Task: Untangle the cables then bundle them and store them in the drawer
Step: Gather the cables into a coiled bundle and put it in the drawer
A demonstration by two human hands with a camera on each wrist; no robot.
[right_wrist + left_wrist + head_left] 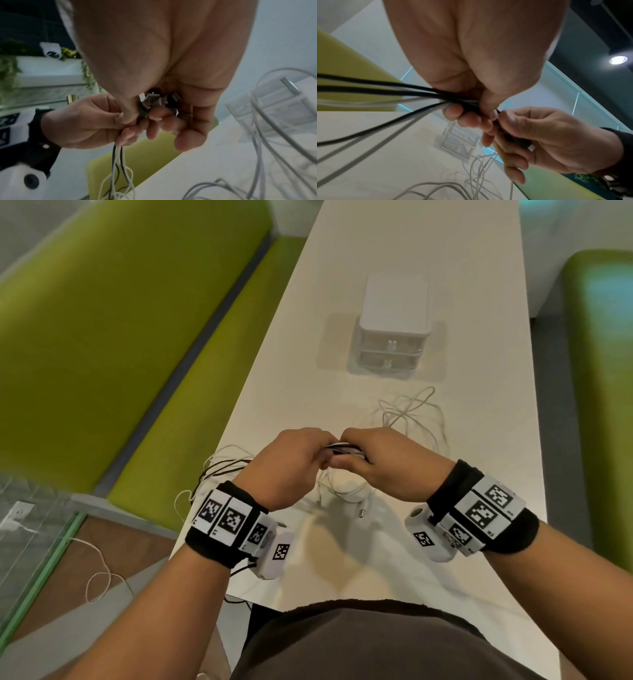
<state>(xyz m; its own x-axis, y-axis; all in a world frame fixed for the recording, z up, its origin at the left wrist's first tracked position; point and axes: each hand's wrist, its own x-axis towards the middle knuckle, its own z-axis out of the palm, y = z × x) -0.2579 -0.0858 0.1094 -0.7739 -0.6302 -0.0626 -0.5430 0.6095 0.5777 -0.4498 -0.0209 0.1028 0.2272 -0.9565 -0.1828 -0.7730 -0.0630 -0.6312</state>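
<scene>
Both hands meet above the white table (479,371) and hold one bunch of black and white cables (342,449). My left hand (294,460) grips the cable strands (412,93), which trail off to the left over the table edge (222,467). My right hand (383,460) curls round the plug ends (154,100), their metal connectors showing under the palm. Loose white cables (411,412) lie in loops beyond the hands, and more white cable with a plug (346,494) lies beneath them. A small white drawer unit (394,330) stands farther back, both drawers pushed in.
A green bench (137,337) runs along the left of the table, another green seat (603,371) on the right. A white cord (99,570) lies on the floor at lower left beside a glass panel (34,542).
</scene>
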